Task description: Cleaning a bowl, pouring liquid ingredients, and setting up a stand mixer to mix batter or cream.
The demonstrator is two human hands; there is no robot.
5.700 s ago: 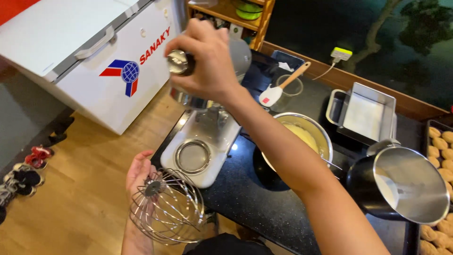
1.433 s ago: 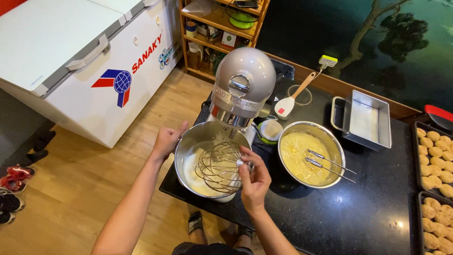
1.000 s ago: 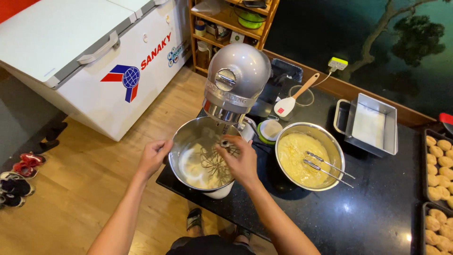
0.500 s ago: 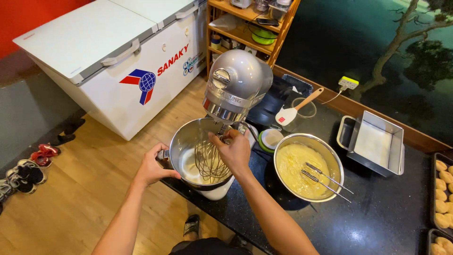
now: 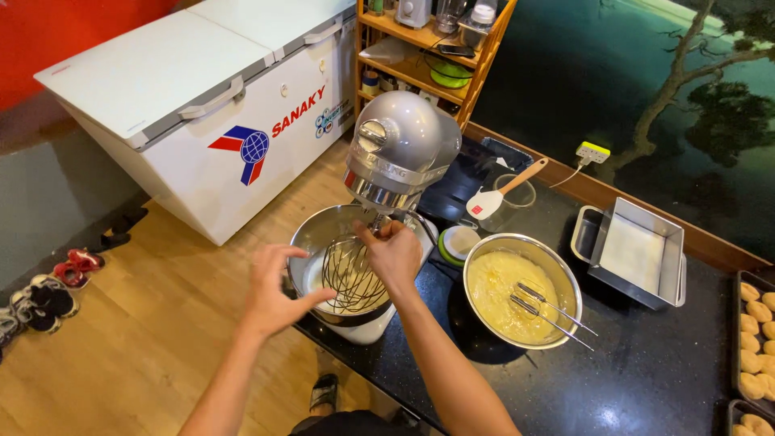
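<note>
Head view: right hand [image 5: 393, 252] is up at the top of the wire whisk [image 5: 353, 276], fingers clenched around its stem right under the tilted-up head of the grey stand mixer [image 5: 401, 152]. Whisk wires hang inside the steel mixing bowl [image 5: 316, 234], over pale mix. Left hand [image 5: 273, 289] has fingers spread and released, thumb at the bowl's near rim, holding nothing.

Second steel bowl [image 5: 565, 278] of yellow batter with two loose beaters sits just right on the dark desk [image 5: 646, 379].

Risks, my read: whisk not seated on the shaft could drop into the mix and splash. Bowl isn't steadied, so a hard twist could shift it.
</note>
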